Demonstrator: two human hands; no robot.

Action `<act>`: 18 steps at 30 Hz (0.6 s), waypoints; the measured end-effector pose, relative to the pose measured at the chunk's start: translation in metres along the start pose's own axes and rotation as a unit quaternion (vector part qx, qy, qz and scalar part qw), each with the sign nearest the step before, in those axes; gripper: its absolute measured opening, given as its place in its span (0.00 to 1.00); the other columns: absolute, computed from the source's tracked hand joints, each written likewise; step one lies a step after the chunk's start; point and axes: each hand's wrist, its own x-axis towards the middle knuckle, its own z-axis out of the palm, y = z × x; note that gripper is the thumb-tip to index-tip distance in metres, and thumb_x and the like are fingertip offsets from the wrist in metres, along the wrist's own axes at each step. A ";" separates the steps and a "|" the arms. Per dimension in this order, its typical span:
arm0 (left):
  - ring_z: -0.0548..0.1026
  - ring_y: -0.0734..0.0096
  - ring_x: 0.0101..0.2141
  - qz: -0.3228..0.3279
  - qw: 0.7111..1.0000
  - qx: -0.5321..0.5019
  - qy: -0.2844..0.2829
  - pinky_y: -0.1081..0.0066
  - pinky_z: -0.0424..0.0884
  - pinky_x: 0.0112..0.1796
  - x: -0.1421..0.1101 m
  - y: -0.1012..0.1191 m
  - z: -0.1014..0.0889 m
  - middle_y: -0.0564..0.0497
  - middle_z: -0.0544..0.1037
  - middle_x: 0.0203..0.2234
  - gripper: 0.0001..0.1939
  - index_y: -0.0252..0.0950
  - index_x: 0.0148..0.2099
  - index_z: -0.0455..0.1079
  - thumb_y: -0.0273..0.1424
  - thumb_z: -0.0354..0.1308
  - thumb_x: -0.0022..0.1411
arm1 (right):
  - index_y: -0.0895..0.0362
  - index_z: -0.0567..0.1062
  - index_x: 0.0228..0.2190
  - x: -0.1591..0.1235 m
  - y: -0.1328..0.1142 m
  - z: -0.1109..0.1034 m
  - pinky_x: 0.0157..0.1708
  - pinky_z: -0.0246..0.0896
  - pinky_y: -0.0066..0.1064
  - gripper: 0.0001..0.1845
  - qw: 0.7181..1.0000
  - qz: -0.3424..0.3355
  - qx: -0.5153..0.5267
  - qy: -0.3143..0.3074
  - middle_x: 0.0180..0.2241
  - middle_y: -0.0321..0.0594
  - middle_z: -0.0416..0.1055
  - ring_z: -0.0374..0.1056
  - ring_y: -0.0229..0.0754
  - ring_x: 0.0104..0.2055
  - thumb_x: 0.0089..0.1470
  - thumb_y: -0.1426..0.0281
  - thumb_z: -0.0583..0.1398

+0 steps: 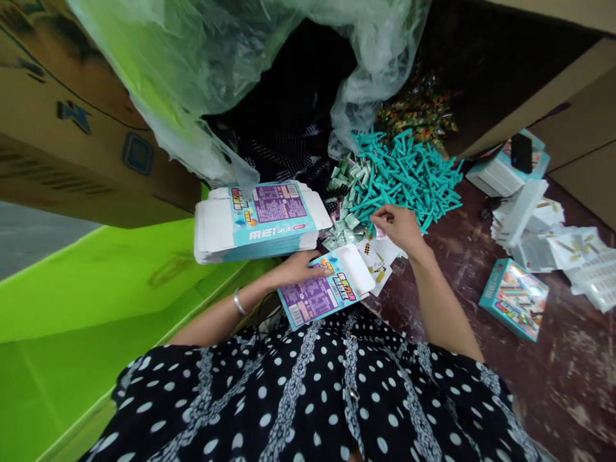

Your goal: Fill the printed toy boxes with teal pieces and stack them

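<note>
My left hand is closed on a teal and purple printed carton, its thumb across the face and the white flap pointing right. Fingers pinched, my right hand is over the near edge of a pile of teal plastic hammer-like sticks. A small pale pink packet shows at its fingertips. Silvery green sachets lie just left of that hand. Printed paper sheets lie under it, partly behind the carton's flap. Beyond my left forearm rests a stack of flattened cartons.
A clear plastic bag with dark contents opens at the back. Big cardboard boxes flank the left, above a bright green surface. On the brown tabletop at right are a finished-looking box, leaflets and a phone on cartons.
</note>
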 end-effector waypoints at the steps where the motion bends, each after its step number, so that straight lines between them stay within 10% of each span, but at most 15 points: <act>1: 0.83 0.50 0.47 -0.002 1.000 -0.005 0.001 0.59 0.77 0.45 -0.002 0.000 -0.001 0.42 0.87 0.49 0.29 0.37 0.50 0.78 0.58 0.66 0.64 | 0.55 0.85 0.33 0.003 -0.006 0.006 0.37 0.63 0.36 0.08 1.000 0.000 -0.022 -0.006 0.29 0.40 0.80 0.75 0.46 0.33 0.58 0.63 0.67; 11: 0.84 0.45 0.46 -0.036 0.999 -0.007 0.038 0.56 0.76 0.45 -0.005 -0.006 0.005 0.39 0.87 0.49 0.34 0.35 0.50 0.78 0.61 0.66 0.61 | 0.54 0.85 0.29 0.030 -0.038 0.026 0.32 0.53 0.36 0.11 0.989 0.023 -0.131 -0.060 0.26 0.41 0.78 0.71 0.47 0.31 0.58 0.61 0.69; 18: 0.83 0.47 0.45 -0.017 0.999 0.002 0.052 0.58 0.76 0.44 -0.005 -0.006 0.007 0.40 0.87 0.48 0.31 0.36 0.49 0.78 0.60 0.65 0.62 | 0.57 0.84 0.39 0.060 -0.064 0.040 0.38 0.62 0.37 0.11 0.992 0.011 -0.103 0.068 0.29 0.43 0.80 0.74 0.50 0.33 0.64 0.63 0.65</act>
